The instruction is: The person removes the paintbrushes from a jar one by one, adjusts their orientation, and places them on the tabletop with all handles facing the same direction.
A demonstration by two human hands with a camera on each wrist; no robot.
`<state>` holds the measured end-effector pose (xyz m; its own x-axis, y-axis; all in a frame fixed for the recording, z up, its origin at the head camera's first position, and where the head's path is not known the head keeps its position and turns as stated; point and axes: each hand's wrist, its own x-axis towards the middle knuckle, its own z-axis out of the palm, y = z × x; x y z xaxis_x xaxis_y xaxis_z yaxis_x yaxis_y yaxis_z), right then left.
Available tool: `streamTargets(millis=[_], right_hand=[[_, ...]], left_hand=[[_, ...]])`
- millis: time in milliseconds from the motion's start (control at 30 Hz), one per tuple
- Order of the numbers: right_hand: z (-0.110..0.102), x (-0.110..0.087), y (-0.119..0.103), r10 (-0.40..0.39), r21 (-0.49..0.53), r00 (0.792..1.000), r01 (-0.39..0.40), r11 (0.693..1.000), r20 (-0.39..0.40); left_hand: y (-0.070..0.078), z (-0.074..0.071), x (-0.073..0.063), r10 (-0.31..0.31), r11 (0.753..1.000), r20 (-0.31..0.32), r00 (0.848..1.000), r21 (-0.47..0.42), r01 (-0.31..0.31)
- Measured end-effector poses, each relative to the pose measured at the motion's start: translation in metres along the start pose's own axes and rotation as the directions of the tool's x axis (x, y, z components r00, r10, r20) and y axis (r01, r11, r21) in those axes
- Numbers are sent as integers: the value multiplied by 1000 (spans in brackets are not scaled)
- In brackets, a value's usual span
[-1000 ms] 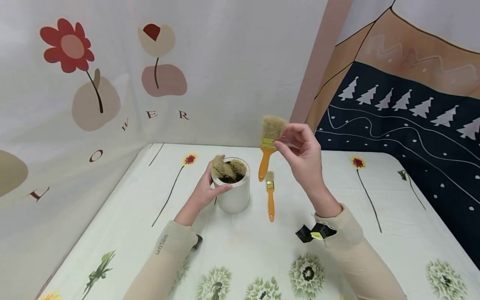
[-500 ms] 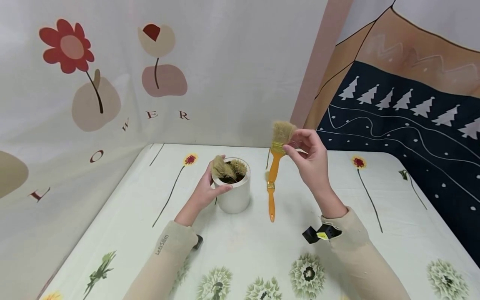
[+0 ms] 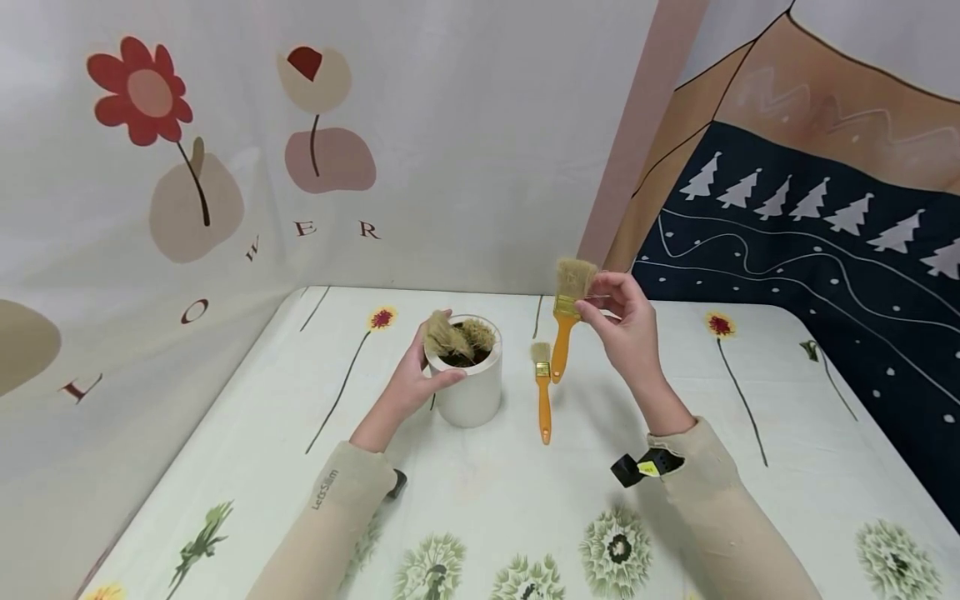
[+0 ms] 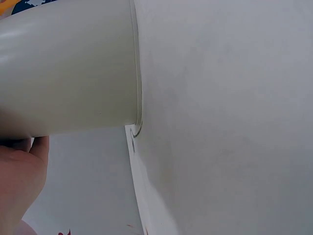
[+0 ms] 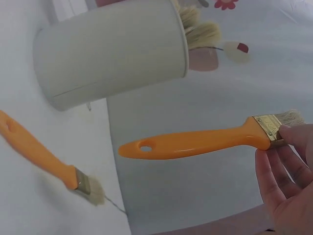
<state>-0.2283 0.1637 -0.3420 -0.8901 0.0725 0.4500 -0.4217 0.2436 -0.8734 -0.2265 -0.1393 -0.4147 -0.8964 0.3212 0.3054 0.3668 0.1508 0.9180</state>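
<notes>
My left hand grips the side of a white cylindrical pot that stands upright on the table. Bristle heads of brushes poke out of the pot's dark mouth. Raised above the table to the right, a wide paintbrush with an orange handle hangs bristles up, its metal band pinched between the thumb and fingers of my right hand. Between the pot and that hand, a smaller orange-handled paintbrush lies on the tabletop. In the left wrist view the pot fills the upper left.
A white flower-printed cloth covers the table. Behind it hangs a pale curtain with flower prints, and at the right a dark cloth with white trees. A small black device sits at my right cuff.
My right hand has carried the wide paintbrush to the right and downward, toward the lying brush's right side. My left hand and the pot have stayed in place.
</notes>
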Motion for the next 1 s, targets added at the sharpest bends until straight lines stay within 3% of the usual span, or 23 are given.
streamTargets(millis=[500, 733, 1000], right_hand=[[-5, 3, 37, 162, -11, 985, -161, 987, 53], [-5, 5, 56, 288, -57, 954, -284, 957, 85], [-6, 4, 80, 384, -103, 914, -373, 922, 134]], left_hand=[[-1, 0, 0, 3, 1000, 1, 1000, 7, -3], [0, 1, 0, 7, 1000, 2, 1000, 16, -7], [-2, 0, 0, 7, 1000, 2, 1000, 12, -7]])
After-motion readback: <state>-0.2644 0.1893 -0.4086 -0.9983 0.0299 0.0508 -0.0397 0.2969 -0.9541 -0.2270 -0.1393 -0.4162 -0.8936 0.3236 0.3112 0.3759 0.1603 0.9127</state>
